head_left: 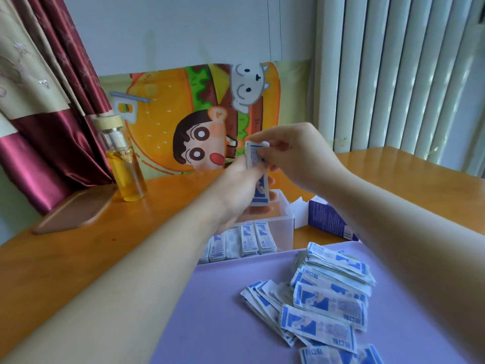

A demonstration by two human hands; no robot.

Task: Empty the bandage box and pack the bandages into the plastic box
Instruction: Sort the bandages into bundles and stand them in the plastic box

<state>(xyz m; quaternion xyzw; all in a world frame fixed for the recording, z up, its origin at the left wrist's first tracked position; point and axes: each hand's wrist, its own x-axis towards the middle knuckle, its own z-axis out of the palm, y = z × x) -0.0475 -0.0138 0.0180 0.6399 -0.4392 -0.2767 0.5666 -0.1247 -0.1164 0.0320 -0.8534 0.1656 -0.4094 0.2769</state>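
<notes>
- Holding a stack of bandages (pixel 258 179) upright over the plastic box (pixel 284 228): the left hand (pixel 236 187) grips its lower half, and fingers (pixel 263 153) of the right hand (pixel 294 151) pinch the top, likely squaring it.
- Loose bandages (pixel 328 303) lie on the mat (pixel 210 311) near the bandage box (pixel 325 218).

Bandage stack (pixel 254 152) in both hands (pixel 236 190) (pixel 294 151)
</notes>
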